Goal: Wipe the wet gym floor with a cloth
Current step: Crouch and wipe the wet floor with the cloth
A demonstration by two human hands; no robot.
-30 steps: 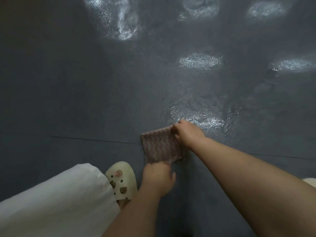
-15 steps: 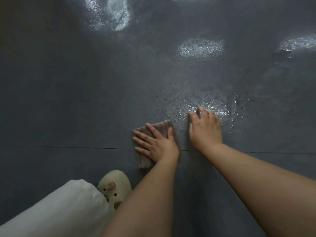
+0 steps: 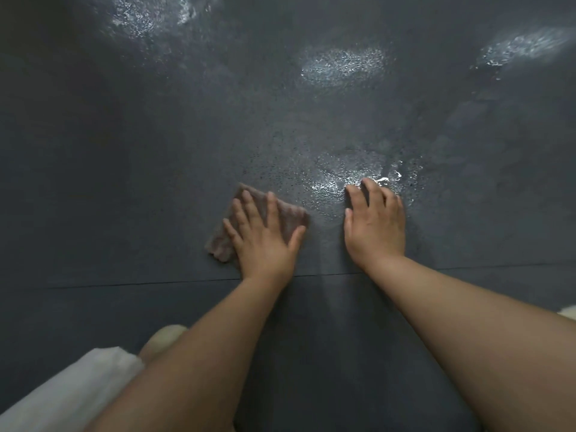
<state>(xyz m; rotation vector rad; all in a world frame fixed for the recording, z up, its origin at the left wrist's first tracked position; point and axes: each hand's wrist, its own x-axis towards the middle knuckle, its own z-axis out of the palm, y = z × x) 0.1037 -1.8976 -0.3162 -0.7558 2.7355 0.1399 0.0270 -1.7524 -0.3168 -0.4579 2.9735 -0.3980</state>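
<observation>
Head view: the left hand (image 3: 265, 241) lies flat on the cloth (image 3: 288, 218), fingers straight and spread, its grip unclosed, palm pressing the fabric to the floor (image 3: 124, 182). The cloth (pinkish, ribbed) sits just left of the wet patch (image 3: 349, 176), much of it covered by the hand; only its far corner, right edge and a near-left corner show. The right hand (image 3: 375, 226) rests on the bare floor beside the cloth and apart from it, fingers bent at the knuckles with the tips pressed down at the edge of the wet patch, holding nothing. Both forearms reach forward from the lower frame, the right one cut off at the edge. A seam (image 3: 140, 283) in the floor runs under both wrists. A pale shoe (image 3: 162, 338) pokes out behind the left forearm, mostly hidden, with white fabric (image 3: 71, 391) at the lower left. Further shiny patches glint farther off, too blurred to outline.
</observation>
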